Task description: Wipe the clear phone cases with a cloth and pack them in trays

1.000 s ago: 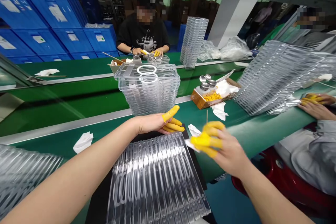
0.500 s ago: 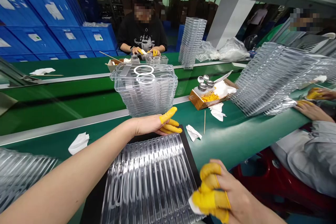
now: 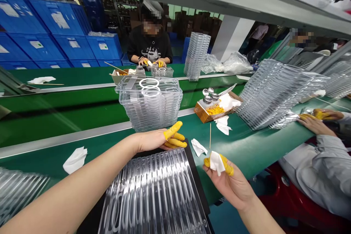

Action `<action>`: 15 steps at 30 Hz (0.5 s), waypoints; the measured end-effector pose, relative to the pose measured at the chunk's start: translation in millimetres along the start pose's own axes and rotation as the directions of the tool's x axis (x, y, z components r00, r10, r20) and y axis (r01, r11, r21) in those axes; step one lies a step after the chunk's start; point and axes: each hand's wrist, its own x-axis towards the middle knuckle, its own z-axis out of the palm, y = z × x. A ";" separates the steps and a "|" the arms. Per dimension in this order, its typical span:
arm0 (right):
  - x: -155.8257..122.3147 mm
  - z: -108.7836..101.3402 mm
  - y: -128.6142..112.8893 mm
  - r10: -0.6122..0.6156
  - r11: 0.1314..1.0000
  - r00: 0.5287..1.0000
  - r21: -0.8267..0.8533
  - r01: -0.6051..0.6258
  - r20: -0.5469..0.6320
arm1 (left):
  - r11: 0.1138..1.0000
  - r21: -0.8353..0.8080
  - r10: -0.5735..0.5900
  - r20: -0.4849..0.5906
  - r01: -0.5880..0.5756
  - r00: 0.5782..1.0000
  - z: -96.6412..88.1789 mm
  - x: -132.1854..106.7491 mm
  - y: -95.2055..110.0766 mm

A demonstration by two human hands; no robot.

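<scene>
Right hand (image 3: 227, 184) pinches a white wipe (image 3: 216, 162), left hand (image 3: 155, 140) open and empty

The right hand (image 3: 229, 184) holds a crumpled white wipe (image 3: 216, 162), pinched between fingers with yellow cots (image 3: 226, 164). The left hand (image 3: 156, 140) holds nothing, and its fingers, also in yellow cots, are curled just above the clear trays (image 3: 153, 193). These trays lie overlapped in a long row on a black board (image 3: 196, 168).
</scene>
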 end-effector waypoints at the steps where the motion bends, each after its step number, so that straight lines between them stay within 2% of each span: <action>1: 3.1 -0.9 3.2 -0.046 0.997 0.999 -0.064 0.045 -0.025 | 1.000 0.000 0.005 -0.002 -0.005 1.000 1.0 -0.5 0.6; 3: 14.5 -5.7 -1.6 -0.217 0.927 0.973 -0.329 0.181 -0.076 | 1.000 -0.001 0.014 -0.004 -0.014 1.000 2.6 -1.6 1.4; 5: 38.1 -14.5 -21.1 -0.405 0.763 0.909 -0.584 0.278 -0.097 | 1.000 -0.007 0.027 -0.005 -0.027 1.000 3.6 -3.2 1.9; 8: 95.3 -29.6 -63.9 -0.582 0.572 0.804 -0.764 0.299 -0.121 | 0.999 -0.014 0.048 -0.017 -0.049 0.999 4.0 -5.8 0.4; 10: 138.0 -35.3 -87.4 -0.664 0.421 0.741 -0.870 0.256 -0.104 | 0.998 -0.022 0.061 -0.030 -0.062 0.998 3.4 -6.2 -2.2; 12: 175.3 -35.9 -100.1 -0.686 0.286 0.726 -0.937 0.199 -0.054 | 0.997 -0.033 0.069 -0.034 -0.070 0.997 2.5 -5.5 -5.2; 15: 211.7 -31.5 -103.2 -0.644 0.111 0.765 -0.984 0.139 0.035 | 0.996 -0.043 0.074 -0.036 -0.075 0.997 2.1 -4.6 -6.9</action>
